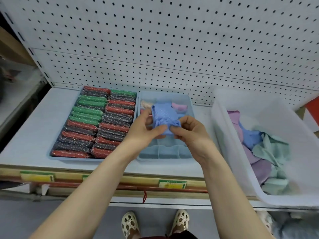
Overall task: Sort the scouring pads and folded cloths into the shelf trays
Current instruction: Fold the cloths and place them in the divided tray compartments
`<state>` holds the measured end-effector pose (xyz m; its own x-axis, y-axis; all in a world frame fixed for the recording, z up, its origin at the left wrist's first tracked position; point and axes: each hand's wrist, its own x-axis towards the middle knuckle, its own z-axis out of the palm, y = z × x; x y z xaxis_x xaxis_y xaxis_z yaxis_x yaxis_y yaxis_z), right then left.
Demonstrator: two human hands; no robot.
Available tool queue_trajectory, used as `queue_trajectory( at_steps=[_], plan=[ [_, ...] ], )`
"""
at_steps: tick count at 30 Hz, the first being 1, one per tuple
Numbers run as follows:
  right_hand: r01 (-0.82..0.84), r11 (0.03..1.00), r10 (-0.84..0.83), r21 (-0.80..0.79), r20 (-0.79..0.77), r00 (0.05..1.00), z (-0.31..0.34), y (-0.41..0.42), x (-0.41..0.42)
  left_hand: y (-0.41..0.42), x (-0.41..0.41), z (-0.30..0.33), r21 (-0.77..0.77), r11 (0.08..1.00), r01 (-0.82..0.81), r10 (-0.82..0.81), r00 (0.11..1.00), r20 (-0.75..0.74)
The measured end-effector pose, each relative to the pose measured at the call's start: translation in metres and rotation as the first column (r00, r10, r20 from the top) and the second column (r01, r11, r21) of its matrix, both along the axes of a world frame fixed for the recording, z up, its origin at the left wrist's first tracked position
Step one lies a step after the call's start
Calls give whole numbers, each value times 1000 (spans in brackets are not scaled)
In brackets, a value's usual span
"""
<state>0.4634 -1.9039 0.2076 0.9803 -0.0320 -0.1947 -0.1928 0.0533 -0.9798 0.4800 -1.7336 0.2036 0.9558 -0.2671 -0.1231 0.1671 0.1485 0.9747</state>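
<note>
A blue dotted cloth (164,114) is bunched between both my hands above the divided light-blue tray (164,155). My left hand (143,128) pinches its left side and my right hand (188,130) grips its lower right end. At the tray's far end lie folded cloths, a pink one (180,106) and a cream one (145,103). The near compartments hold nothing. To the left, a blue tray (51,156) is packed with red, green and dark scouring pads (96,121) in two rows.
A large white bin (229,135) at the right holds loose purple, blue and mint cloths (264,147). White pegboard (155,40) rises behind the shelf. The shelf's front edge carries price labels (172,184). My feet in cream shoes stand on the floor below.
</note>
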Motion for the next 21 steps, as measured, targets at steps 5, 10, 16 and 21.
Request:
queue_trajectory(
  at_steps=[5, 10, 16, 21],
  plan=[
    [-92, 970, 118, 227, -100, 988, 1, -9, 6, 4, 7, -2, 4, 999, 33, -34, 999, 41],
    [-85, 943, 119, 323, -84, 989, -3, -6, 9, 11, 7, -5, 7, 998, 59, -59, 997, 56],
    [-116, 983, 125, 142, -55, 991, -10, 3, 9, 19, 7, -11, 0, 1000, 23, -23, 1000, -21],
    [-170, 982, 179, 76, -126, 976, -11, 1, 15, 29, 6, -21, 151, 987, 49, -68, 989, 127]
  ],
)
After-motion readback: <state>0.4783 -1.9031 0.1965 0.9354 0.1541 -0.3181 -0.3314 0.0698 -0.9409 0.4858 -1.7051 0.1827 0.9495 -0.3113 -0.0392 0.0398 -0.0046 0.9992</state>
